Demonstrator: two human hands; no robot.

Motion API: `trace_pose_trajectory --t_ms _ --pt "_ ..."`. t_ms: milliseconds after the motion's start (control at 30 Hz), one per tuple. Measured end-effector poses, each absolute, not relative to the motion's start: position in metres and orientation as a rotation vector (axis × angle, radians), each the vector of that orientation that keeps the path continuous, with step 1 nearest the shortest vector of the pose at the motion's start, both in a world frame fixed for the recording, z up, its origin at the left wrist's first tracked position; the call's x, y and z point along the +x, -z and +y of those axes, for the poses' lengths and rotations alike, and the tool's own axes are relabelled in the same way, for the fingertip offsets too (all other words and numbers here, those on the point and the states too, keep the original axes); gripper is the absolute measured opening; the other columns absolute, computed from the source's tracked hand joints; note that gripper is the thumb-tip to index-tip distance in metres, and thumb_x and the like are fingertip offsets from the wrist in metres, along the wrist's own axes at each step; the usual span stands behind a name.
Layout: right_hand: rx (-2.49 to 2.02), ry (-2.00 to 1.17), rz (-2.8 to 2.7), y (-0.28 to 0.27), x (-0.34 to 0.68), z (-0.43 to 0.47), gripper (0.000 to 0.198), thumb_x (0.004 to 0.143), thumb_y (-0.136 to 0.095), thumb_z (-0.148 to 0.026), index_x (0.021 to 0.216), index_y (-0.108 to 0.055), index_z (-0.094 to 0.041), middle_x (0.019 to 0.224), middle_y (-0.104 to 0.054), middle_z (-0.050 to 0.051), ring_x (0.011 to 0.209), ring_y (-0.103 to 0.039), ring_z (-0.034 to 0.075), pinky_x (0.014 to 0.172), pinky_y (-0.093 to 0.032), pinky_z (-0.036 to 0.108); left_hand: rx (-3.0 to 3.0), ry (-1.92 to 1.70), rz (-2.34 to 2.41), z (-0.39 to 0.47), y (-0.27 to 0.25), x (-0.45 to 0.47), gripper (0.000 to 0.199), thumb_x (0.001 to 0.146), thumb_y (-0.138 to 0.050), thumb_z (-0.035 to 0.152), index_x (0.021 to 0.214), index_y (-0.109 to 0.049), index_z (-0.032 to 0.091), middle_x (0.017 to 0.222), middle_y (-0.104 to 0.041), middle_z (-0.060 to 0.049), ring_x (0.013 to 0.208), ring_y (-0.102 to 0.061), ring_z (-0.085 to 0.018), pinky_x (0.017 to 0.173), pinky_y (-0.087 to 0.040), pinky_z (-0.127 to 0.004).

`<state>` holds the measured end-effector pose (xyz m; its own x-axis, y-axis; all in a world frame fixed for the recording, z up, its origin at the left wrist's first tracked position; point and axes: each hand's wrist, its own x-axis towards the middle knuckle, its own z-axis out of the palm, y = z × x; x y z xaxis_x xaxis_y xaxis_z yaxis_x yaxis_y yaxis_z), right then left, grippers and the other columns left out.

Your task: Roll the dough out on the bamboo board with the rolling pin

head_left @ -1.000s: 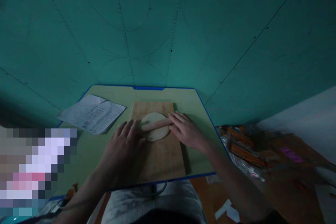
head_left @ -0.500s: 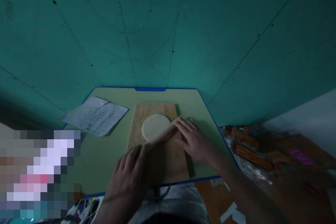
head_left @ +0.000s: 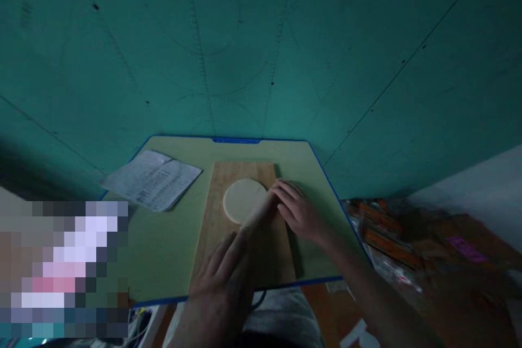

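Dough round is being carried by a wooden board, on its upper half, where it is being shown pale, flat and nearly circular. A rolling pin is being held slantwise across the board, and by it the dough's lower right edge is being met; whether any dough is being covered beneath it cannot be told. The pin's far end is being held by the right hand in a narrow grip, fingers bent over the wood near the board's right edge. The near end is being held by the left hand, seen from the back; that grip is likewise being kept narrow around the pin, with the palm and the pin's tip being hidden. The board is being supported by a pale green bench edged in blue. On the bench's upper left, a printed sheet is being left lying well apart from the dough. A green wall is being faced beyond the bench, and to the right, orange packages are being seen dimly, below bench level.
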<state>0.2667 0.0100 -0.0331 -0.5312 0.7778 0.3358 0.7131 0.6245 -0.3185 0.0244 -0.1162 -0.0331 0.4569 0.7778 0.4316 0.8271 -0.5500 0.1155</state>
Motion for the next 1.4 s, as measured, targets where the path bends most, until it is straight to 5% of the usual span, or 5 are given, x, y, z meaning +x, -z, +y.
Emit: trace_pose_trajectory --t_ms 433,733,900,1067,1400 --pt "-1.467 -0.077 -2.401 0.012 0.236 0.047 0.042 0.102 -0.041 -0.033 0.134 -0.062 -0.016 0.123 -0.063 0.015 0.111 -0.062 0.027 0.097 -0.050 0.042 -2.440 0.489 -1.837 -0.010 0.025 -0.024 0.047 0.102 -0.034 0.044 0.134 -0.056 0.018 0.135 -0.063 -0.015 0.126 -0.057 -0.031 0.099 -0.051 -0.046" --pt "-1.549 -0.226 -2.387 0.017 0.235 0.041 0.050 0.104 -0.035 -0.041 0.141 -0.055 -0.013 0.153 -0.045 0.021 0.139 -0.047 0.032 0.110 -0.043 0.050 -2.416 0.560 -1.828 0.040 0.012 -0.011 0.043 0.103 -0.029 0.035 0.116 -0.064 0.014 0.122 -0.068 -0.016 0.114 -0.063 -0.028 0.097 -0.051 -0.046" --pt "-1.382 -0.123 -2.454 0.017 0.244 -0.021 0.059 0.103 -0.038 -0.049 0.151 -0.043 -0.014 0.158 -0.038 0.020 0.148 -0.032 0.033 0.118 -0.033 0.056 -2.405 0.562 -1.791 -0.004 0.033 -0.010 0.054 0.103 -0.030 0.045 0.139 -0.051 0.010 0.142 -0.057 -0.018 0.129 -0.052 -0.035 0.100 -0.049 -0.051" --pt "-1.516 -0.109 -2.392 0.026 0.244 0.006 0.057 0.103 -0.037 -0.045 0.148 -0.046 -0.011 0.156 -0.039 0.023 0.144 -0.038 0.036 0.114 -0.036 0.056 -2.360 0.367 -1.850 0.039 0.019 0.008 0.053 0.102 -0.032 0.042 0.139 -0.053 0.011 0.143 -0.056 -0.018 0.136 -0.045 -0.039 0.105 -0.043 -0.054" --pt "-1.722 -0.040 -2.216 0.017 0.251 0.075 0.041 0.104 -0.037 -0.038 0.120 -0.067 -0.015 0.128 -0.065 0.018 0.130 -0.053 0.030 0.108 -0.041 0.050 -2.406 0.374 -1.902 0.109 -0.003 0.037 0.047 0.103 -0.033 0.041 0.126 -0.061 0.012 0.134 -0.061 -0.020 0.124 -0.057 -0.032 0.098 -0.049 -0.046"
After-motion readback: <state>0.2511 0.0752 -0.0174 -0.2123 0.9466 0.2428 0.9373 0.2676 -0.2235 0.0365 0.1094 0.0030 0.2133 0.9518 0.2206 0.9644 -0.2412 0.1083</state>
